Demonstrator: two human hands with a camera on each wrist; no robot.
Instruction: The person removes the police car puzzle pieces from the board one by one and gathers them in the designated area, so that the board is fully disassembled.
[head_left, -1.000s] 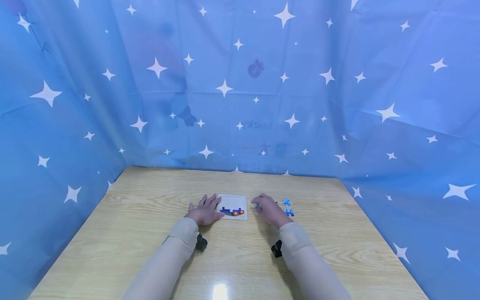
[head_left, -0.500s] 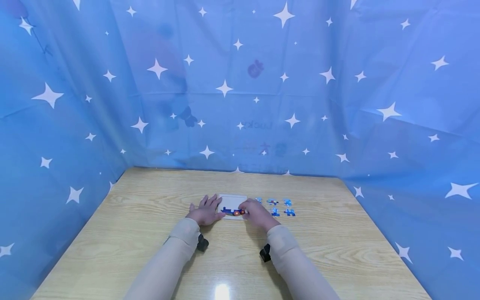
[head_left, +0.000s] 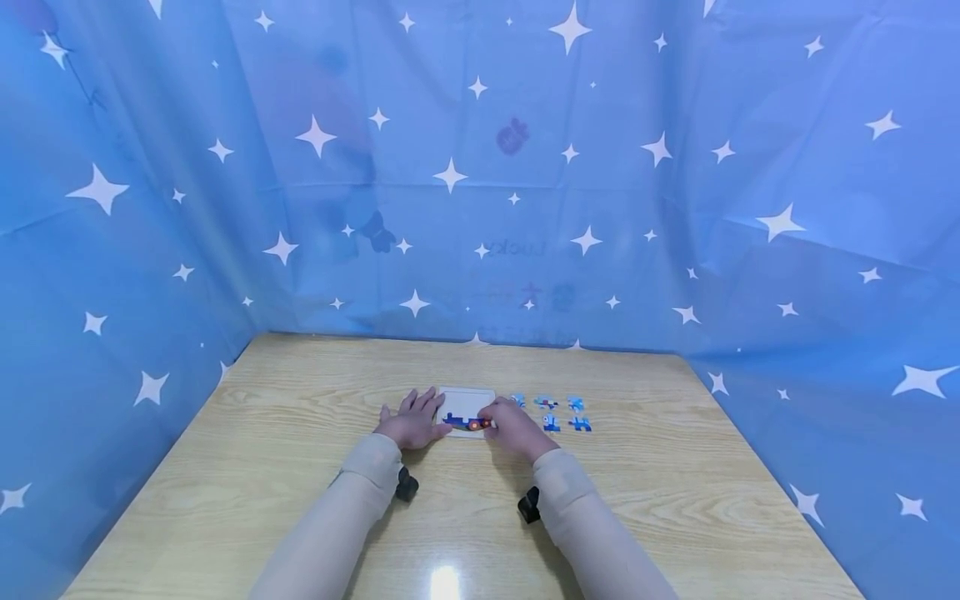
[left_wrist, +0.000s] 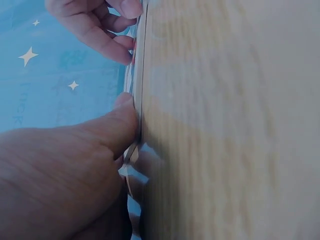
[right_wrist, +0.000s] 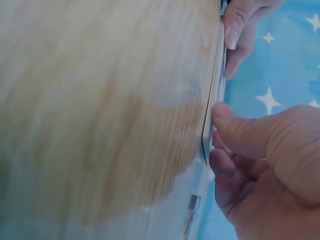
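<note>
A white puzzle tray [head_left: 466,403] lies flat on the table, with joined pieces [head_left: 463,423] along its near side showing dark blue, red and orange. My left hand [head_left: 411,425] rests at the tray's left side, fingers spread and thumb on its near left corner; the thumb [left_wrist: 120,120] also touches the tray in the left wrist view. My right hand [head_left: 513,426] is at the tray's near right corner, its fingertips down on the picture. In the right wrist view the right thumb [right_wrist: 235,127] meets the tray edge [right_wrist: 216,85] and the fingers are curled. Whether they pinch a piece is hidden.
Several loose blue puzzle pieces [head_left: 551,423] lie in two rows right of the tray, partly behind my right hand. The wooden table [head_left: 300,467] ends at a blue star-patterned curtain [head_left: 480,208]. Each wrist carries a black camera [head_left: 407,484].
My right hand has moved left from the loose pieces to the tray's right side, uncovering several of them, and has stayed there for the last half second. The left hand has kept its place.
</note>
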